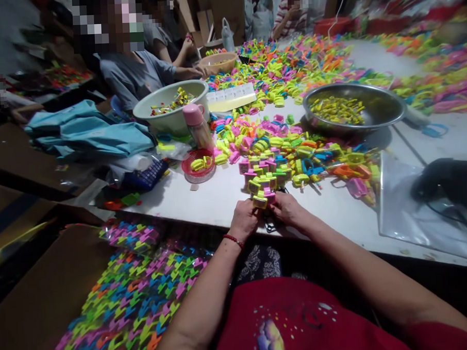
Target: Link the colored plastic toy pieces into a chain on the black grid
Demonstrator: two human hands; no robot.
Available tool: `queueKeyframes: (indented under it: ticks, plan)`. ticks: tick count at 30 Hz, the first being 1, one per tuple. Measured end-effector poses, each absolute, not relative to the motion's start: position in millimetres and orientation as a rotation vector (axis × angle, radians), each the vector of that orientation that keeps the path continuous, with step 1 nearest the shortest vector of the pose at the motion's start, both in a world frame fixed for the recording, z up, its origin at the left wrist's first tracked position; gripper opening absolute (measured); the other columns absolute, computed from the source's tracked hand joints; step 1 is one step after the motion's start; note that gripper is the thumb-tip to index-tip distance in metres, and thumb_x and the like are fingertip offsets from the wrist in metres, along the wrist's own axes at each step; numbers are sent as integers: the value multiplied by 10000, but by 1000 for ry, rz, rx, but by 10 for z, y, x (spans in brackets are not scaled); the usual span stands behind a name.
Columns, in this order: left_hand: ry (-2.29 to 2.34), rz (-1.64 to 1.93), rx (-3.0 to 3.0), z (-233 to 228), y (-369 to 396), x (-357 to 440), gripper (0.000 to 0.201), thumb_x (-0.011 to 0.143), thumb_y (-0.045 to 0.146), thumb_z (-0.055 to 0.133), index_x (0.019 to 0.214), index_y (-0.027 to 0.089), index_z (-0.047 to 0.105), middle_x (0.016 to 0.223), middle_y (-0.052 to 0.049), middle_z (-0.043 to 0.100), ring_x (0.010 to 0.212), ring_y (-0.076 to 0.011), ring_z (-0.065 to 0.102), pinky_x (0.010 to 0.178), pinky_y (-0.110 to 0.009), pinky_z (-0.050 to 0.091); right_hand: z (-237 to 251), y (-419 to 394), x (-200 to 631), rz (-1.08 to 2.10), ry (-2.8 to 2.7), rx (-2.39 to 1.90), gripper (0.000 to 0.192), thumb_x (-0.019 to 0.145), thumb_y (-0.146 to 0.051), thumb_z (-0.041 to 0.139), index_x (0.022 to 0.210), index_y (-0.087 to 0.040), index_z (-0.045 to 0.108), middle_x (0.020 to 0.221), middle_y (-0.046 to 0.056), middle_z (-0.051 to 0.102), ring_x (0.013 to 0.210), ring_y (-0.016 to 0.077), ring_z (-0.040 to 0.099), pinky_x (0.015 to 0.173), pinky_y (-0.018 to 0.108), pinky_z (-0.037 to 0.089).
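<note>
Along the white tabletop's near edge [172, 201], the left hand [243, 218] and right hand [291, 208] are curling against stacked toy-watch pieces [260, 181]; with fingertips hidden, I can't tell how tightly they're closing. They're seemingly aligning rows, which calls for even pressure. Beyond, a red basket [200, 177] and steel basin [383, 106] are holding yellow pieces [200, 164].

The single camera is worn on the head and faces forward and down across the bench [219, 197]. The wearer's shirt [302, 321] occupies the near lower edge; the hands [243, 220] sit at close range, just below frame centre.
</note>
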State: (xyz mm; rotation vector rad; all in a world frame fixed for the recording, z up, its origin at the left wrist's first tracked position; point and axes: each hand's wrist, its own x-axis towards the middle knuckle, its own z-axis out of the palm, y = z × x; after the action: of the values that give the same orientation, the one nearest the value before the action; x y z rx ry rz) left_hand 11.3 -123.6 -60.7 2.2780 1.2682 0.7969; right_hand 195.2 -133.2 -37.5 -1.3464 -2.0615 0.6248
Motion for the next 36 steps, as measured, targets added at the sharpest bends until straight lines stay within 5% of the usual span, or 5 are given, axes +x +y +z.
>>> queueKeyframes:
  ticks: [6, 13, 19, 27, 36]
  plan:
    - [1283, 789, 2188, -564, -1203, 103, 144, 870, 224, 592, 877, 245, 734, 893, -10, 730, 832, -161, 626, 795, -285, 427, -269, -1446, 2100, 658, -1979, -1276, 146, 893, -168, 557, 980, -188, 672, 914, 57, 647, 825, 172, 594, 757, 273, 473]
    - [1246, 788, 2179, -508, -1187, 97, 106, 849, 308, 663, 882, 237, 734, 894, -19, 730, 846, -177, 632, 782, -290, 424, -239, -1355, 2996, 54, -1634, -1950, 267, 830, -237, 591, 1081, -148, 570, 1002, 134, 612, 871, 253, 570, 744, 342, 450]
    - [1233, 789, 2196, -503, -1202, 99, 105, 860, 296, 656, 897, 233, 731, 894, -19, 719, 836, -168, 626, 769, -276, 420, -132, -1290, 3136, 106, -1689, -2056, 146, 817, -184, 538, 932, -158, 624, 897, 122, 639, 809, 235, 579, 727, 328, 429]
    - [1260, 774, 2192, -499, -1218, 115, 75, 849, 266, 671, 875, 231, 732, 893, -4, 721, 819, -151, 622, 810, -278, 401, -216, -1673, 2470, 1012, -1340, -1567, 299, 706, -432, 706, 836, -165, 669, 773, 46, 699, 703, 190, 621, 654, 303, 492]
    - [1241, 752, 2186, -526, -1220, 114, 80, 860, 248, 648, 867, 233, 726, 908, 3, 722, 833, -146, 624, 808, -275, 398, -148, -1583, 2235, 1330, -1243, -1388, 450, 702, -465, 734, 1034, -164, 700, 933, 73, 728, 828, 215, 671, 763, 340, 539]
